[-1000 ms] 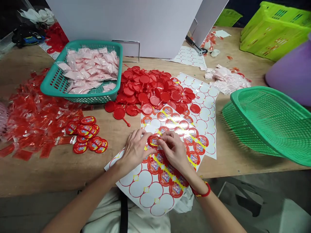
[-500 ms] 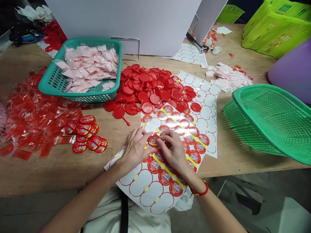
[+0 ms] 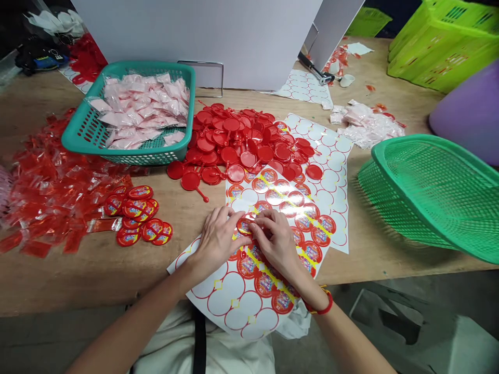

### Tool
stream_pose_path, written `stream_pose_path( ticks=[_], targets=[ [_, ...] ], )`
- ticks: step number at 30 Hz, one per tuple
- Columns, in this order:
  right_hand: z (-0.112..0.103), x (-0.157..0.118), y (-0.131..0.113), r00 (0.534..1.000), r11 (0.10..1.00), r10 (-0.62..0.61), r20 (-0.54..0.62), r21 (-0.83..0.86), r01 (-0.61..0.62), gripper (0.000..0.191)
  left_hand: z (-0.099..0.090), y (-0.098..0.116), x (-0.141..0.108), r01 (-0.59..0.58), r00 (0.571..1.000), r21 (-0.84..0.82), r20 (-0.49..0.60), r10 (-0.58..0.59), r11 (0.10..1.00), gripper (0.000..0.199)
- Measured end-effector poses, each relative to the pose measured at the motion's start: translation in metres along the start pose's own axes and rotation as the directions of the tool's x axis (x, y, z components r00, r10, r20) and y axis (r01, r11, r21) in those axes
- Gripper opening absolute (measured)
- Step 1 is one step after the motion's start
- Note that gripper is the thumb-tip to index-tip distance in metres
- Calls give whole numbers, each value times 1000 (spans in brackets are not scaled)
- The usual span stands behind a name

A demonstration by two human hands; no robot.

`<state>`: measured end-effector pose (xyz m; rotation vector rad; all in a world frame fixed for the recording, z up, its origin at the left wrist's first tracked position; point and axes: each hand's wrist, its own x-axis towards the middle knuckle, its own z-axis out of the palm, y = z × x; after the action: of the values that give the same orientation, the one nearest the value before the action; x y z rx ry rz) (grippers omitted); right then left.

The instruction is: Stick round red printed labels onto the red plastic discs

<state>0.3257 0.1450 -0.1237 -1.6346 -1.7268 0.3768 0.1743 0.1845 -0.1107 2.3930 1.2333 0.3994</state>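
My left hand [image 3: 221, 235] grips a red plastic disc [image 3: 245, 224] that carries a round printed sticker, with thumb and fingers around its left side. At the disc's right edge the thumb and fingers of my right hand [image 3: 275, 236] are pinched together on the sticker's rim; how much they hold is partly hidden. Beneath both hands lies a sticker sheet [image 3: 266, 284], partly peeled, with bare white circles in the lower left. Behind it is a heap of red discs with short stems [image 3: 234, 137]. Several stickered discs [image 3: 142, 208] lie to the left.
A teal basket [image 3: 128, 156] holds small pink packets, with red packets [image 3: 66, 192] piled beside it. More sheets [image 3: 331, 171] lie behind on the right. A green basket [image 3: 421, 208] stands tilted at the right. Further back are a grey-white panel [image 3: 202, 36] and a lime crate [image 3: 432, 47].
The hands stay nearly in place. My right fingertips have shifted very slightly leftward over the disc's edge.
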Motion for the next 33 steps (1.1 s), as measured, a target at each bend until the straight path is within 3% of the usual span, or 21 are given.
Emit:
stream_pose_path(
  ticks=[4, 7, 10, 12, 13, 16, 18, 20, 22, 24, 26, 28, 33],
  targets=[
    [3, -3, 1, 997, 996, -78, -29, -47, 77, 9, -3, 2, 1, 1, 1000, 2, 20, -1, 1000, 40],
    [4, -7, 1, 998, 998, -49, -28, -32, 48, 10, -4, 5, 2, 14, 1000, -46, 29, -13, 999, 36],
    [0, -6, 1, 996, 999, 48, -80, 26, -46, 42, -2, 7, 3, -3, 1000, -107, 15, 4, 994, 34],
    [-3, 0, -1, 994, 991, 103, -44, 94, -98, 57, -1, 8, 2, -17, 1000, -138, 7, 18, 990, 29],
    [-5, 3, -2, 994, 985, 113, 10, 128, -113, 52, 0, 9, 2, -12, 1000, -157, 15, 15, 988, 26],
    [-9, 12, -6, 984, 965, 107, 145, 224, -138, 12, -2, 11, 2, 36, 998, -249, 53, -24, 968, 17],
    [-12, 16, -8, 978, 936, 135, 157, 304, -178, 13, -6, 12, 2, 82, 996, -366, 67, -61, 927, 12],
    [-16, 16, -8, 958, 862, 189, 213, 432, -266, 23, -11, 13, 3, 189, 982, -571, 115, -150, 799, 6],
    [-19, 14, -7, 925, 747, 220, 309, 556, -364, 29, -15, 13, 4, 327, 940, -794, 218, -262, 512, 14],
    [-21, 10, -8, 902, 673, 198, 383, 617, -409, 27, -18, 15, 4, 391, 885, -902, 314, -343, 184, 31],
    [-22, 5, -11, 907, 670, 168, 385, 631, -392, 23, -18, 18, 3, 392, 847, -920, 357, -395, 10, 42],
    [-21, 2, -14, 923, 690, 163, 349, 628, -359, 22, -16, 23, 1, 368, 834, -930, 336, -438, -13, 42],
    [-15, 0, -19, 956, 707, 131, 263, 652, -276, 23, -13, 36, -7, 200, 847, -969, 95, -523, 148, 37]
  ],
)
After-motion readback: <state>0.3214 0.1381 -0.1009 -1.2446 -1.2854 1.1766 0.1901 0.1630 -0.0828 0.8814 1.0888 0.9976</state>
